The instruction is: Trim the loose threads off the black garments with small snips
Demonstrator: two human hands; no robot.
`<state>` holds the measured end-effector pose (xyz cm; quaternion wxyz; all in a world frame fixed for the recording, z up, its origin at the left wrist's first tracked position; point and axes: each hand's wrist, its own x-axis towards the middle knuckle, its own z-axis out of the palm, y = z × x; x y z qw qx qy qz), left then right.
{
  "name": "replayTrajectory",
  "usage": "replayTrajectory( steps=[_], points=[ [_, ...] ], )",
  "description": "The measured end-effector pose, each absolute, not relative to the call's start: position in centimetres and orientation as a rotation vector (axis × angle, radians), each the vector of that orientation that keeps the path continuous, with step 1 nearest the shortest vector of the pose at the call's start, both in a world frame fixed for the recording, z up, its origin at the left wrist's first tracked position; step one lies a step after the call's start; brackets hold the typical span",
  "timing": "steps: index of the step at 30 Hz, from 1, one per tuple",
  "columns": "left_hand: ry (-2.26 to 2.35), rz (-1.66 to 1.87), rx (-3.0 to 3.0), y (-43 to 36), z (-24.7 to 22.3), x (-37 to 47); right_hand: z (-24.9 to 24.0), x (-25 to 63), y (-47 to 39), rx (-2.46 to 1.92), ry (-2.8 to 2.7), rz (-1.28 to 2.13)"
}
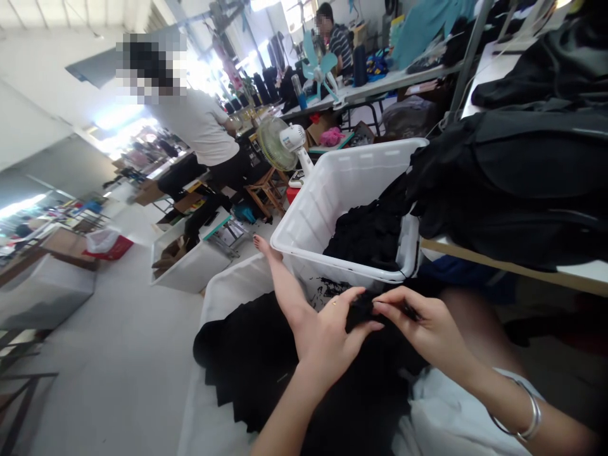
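Observation:
Black fabric [365,392] lies over my lap and spreads left into a white bin. My left hand [332,329] holds a bunched part of this fabric between thumb and fingers. Close to its right, my right hand [422,316] pinches at the same bunched part with thumb and forefinger; a small dark object shows under its curled fingers, too unclear to name. A silver bangle circles my right wrist.
A white tub [304,221] with black pieces stands just ahead. Black garments [532,171] are heaped on a table at right. A white fan [292,139] stands beyond the tub. Two people work farther back. My bare leg extends between the bins.

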<state>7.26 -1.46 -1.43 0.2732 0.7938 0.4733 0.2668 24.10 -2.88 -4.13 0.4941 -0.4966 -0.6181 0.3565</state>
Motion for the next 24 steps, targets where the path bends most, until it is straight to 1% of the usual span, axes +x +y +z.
replayTrajectory(
  steps=[3, 7, 10, 13, 17, 20, 24],
  points=[
    [1.249, 0.769, 2.167, -1.6, -1.8, 7.6, -3.8, 24.3, -2.9, -1.204, -1.597, 0.787],
    [1.246, 0.928, 2.111, -1.9, -2.1, 8.1, -3.6, 24.4, -2.6, -1.169, -1.671, 0.678],
    [1.250, 0.907, 1.957, -1.9, -1.8, 8.3, -3.5, 24.8, -2.1, -1.182, -1.679, 0.637],
    [1.326, 0.821, 1.639, -1.9, -1.2, 8.2, -3.2, 25.6, -1.9, -1.188, -1.655, 0.857],
    [1.310, 0.850, 1.305, -1.9, -0.6, 7.8, -2.6, 26.4, -2.5, -1.157, -1.662, 1.242],
    [1.290, 0.847, 1.306, -2.0, -0.5, 7.7, -2.3, 26.2, -3.1, -1.122, -1.696, 1.303],
    [1.324, 0.806, 1.414, -2.1, -0.4, 7.6, -2.3, 25.5, -3.3, -1.098, -1.694, 1.246]
  ],
)
